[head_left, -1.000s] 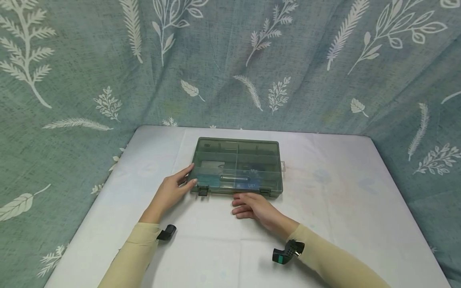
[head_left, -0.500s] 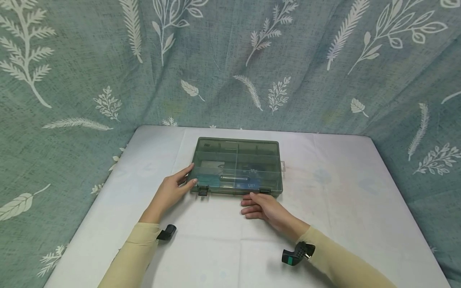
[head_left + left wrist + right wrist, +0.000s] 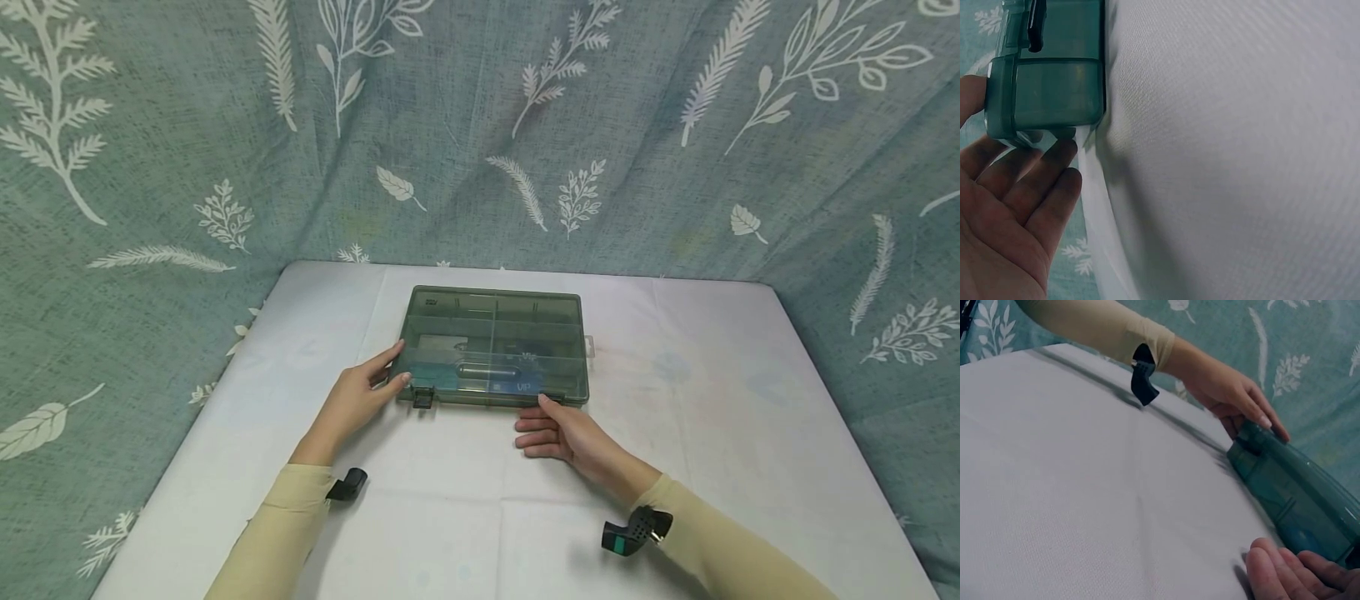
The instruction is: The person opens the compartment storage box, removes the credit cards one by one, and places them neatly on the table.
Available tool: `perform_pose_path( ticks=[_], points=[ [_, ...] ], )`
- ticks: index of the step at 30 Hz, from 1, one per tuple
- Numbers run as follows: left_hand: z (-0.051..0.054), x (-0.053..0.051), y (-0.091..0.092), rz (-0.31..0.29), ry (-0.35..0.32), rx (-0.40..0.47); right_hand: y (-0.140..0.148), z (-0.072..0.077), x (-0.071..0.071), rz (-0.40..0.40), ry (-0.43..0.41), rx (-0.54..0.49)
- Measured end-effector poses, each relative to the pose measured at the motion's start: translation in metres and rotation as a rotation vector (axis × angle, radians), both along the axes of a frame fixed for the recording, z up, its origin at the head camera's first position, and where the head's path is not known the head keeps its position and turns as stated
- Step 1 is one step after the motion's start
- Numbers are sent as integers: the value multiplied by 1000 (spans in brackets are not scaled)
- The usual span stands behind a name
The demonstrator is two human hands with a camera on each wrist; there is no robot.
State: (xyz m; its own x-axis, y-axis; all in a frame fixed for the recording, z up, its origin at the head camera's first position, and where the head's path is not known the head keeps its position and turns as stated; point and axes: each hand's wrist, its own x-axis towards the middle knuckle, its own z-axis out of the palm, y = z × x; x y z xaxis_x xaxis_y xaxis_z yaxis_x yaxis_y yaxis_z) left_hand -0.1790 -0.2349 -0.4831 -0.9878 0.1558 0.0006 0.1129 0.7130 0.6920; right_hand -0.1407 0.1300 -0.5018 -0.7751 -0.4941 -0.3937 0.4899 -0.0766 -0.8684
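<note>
A flat translucent green plastic storage box point(image 3: 487, 321) with divided compartments lies on the white-covered table. Blue cards point(image 3: 517, 375) marked "VIP" and a pale card show through its lid. My left hand point(image 3: 352, 407) holds the box's left end, thumb near the front corner, fingers along the side. The left front latch point(image 3: 423, 397) juts outward. At the front edge towards the right, my right thumb touches the box by the other latch, which the hand partly hides. The remaining fingers of my right hand point(image 3: 573, 437) reach loosely leftward in front of the box, holding nothing.
A clear tab point(image 3: 589, 347) sticks out at the box's right side. White cloth point(image 3: 465, 517) covers the table. Leaf-patterned green-blue fabric point(image 3: 465, 150) hangs behind and at both sides. Each wrist carries a small black camera.
My right hand has slid rightward along the front edge of the box, and its thumb has come up to the right latch. The left hand and the box have stayed in place.
</note>
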Motion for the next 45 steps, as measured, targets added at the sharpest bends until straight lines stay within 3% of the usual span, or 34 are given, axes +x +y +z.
perform_pose_path(
  ticks=[13,45],
  points=[
    [-1,0,0,-2,4,-3,4,-3,-1,-45,-51,-57],
    [0,0,0,6,-14,-11,7,-6,2,24,7,-83]
  ],
)
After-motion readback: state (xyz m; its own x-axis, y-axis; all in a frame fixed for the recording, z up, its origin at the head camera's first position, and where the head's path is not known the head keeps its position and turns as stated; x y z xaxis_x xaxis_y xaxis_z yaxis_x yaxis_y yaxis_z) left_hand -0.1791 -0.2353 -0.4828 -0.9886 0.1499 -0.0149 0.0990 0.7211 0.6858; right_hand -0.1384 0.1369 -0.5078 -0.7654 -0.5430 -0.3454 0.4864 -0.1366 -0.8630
